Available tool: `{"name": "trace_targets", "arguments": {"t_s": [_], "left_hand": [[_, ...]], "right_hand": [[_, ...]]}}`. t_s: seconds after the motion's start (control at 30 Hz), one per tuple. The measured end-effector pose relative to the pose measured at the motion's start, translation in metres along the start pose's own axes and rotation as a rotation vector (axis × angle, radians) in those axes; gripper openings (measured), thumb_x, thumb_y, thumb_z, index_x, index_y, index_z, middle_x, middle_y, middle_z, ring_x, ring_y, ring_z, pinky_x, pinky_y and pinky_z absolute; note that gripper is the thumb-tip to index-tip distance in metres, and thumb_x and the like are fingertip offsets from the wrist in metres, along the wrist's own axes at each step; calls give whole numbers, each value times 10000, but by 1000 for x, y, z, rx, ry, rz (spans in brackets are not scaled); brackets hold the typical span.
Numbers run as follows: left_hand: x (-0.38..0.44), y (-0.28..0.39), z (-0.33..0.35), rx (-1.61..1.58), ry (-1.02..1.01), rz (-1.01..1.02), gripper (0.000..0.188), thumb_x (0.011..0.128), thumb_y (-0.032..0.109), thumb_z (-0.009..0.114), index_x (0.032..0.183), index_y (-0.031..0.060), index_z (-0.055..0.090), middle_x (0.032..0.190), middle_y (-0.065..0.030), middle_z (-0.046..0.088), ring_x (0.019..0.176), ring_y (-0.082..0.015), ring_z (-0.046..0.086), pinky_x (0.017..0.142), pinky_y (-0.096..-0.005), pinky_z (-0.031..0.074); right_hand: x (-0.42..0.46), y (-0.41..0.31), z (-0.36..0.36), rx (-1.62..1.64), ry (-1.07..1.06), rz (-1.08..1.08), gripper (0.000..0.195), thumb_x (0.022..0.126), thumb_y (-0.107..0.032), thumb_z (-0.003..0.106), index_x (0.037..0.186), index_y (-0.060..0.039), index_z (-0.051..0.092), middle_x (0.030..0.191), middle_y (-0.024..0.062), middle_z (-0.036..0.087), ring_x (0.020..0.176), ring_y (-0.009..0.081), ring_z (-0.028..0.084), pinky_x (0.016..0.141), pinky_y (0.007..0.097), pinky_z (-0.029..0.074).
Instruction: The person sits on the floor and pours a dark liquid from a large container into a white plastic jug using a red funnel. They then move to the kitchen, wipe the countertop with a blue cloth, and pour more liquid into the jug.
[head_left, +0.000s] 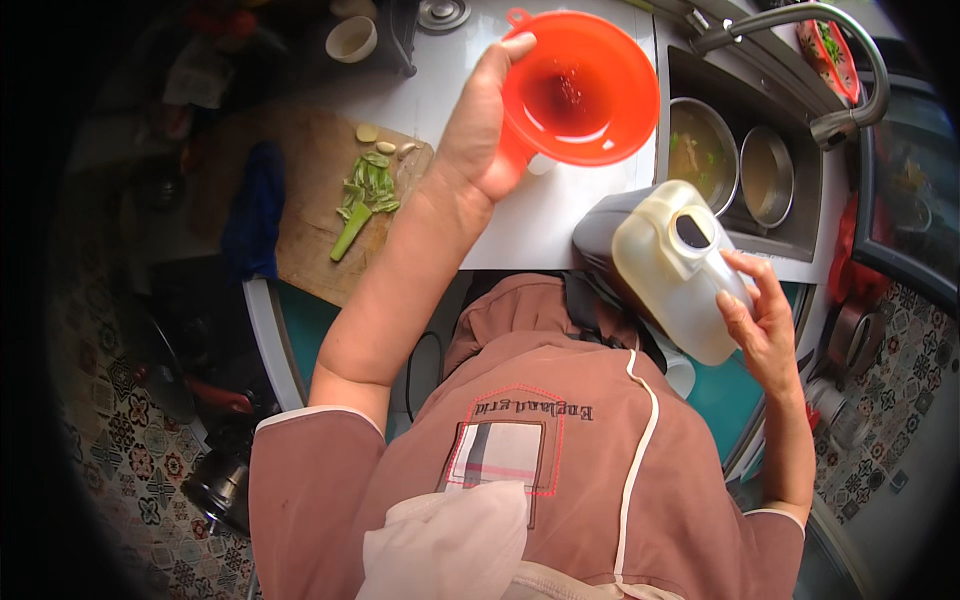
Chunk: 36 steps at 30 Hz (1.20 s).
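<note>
My left hand (484, 124) grips a red plastic funnel (619, 82), with the thumb up against its rim. Dark liquid lies wet in the funnel's bowl. Part of a whitish thing (543, 164) shows beneath the funnel; the rest is hidden. My right hand (765, 322) is on the handle of a large translucent plastic jug (667, 292), which tilts near the counter's front edge. The jug's mouth (694, 230) is uncapped, and dark liquid shows through its lower side. The funnel and the jug are apart.
On the left, a wooden cutting board (307, 202) bears cut green vegetable pieces (367, 184) and garlic cloves (385, 148). A sink (802, 217) at right holds two metal pots (731, 150) of liquid under a curved faucet (847, 19). A small bowl (351, 40) stands at the back.
</note>
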<state>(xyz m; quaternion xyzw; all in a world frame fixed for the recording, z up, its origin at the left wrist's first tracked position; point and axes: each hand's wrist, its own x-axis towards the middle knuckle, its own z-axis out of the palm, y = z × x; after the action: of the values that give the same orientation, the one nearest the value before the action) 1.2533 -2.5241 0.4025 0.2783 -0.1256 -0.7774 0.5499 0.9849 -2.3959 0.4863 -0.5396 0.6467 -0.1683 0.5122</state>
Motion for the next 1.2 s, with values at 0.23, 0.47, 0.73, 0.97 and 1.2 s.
{"name": "trace_targets", "arguments": {"t_s": [0.23,0.47,0.73,0.97,1.2], "left_hand": [[10,4,-9,-119,-108,-27,288,903,234,481,1136,68,511,1087,-75,605,980,-200,590,869,-350,487],[8,10,-12,-125,-134,-93,319,916,264,436,1151,59,505,1104,-86,600,986,-214,591,871,-359,486],[2,13,-11,-3,28,-71,388,921,313,430,1206,57,491,1168,-60,575,1068,-198,548,922,-384,467],[3,12,-14,4,24,-62,391,923,316,428,1207,55,492,1175,-60,572,1075,-194,548,922,-382,471],[2,13,-10,14,49,-35,389,925,313,421,1203,50,493,1169,-59,575,1075,-193,549,932,-377,463]], "right_hand": [[1,-1,2,31,12,-3,348,891,-147,590,1215,-61,495,1159,44,505,1019,176,584,831,279,462],[-1,2,2,32,24,-16,327,892,-151,590,1195,-64,504,1173,48,500,1030,187,582,843,283,454],[-2,5,3,37,29,-16,328,894,-142,586,1198,-62,493,1191,58,493,1032,187,581,846,284,452],[-3,3,1,4,21,9,331,896,-152,584,1203,-77,486,1179,49,525,992,174,595,819,284,465],[-2,5,2,-2,31,-9,335,896,-164,586,1205,-83,484,1174,45,537,971,168,601,800,282,471]]}}
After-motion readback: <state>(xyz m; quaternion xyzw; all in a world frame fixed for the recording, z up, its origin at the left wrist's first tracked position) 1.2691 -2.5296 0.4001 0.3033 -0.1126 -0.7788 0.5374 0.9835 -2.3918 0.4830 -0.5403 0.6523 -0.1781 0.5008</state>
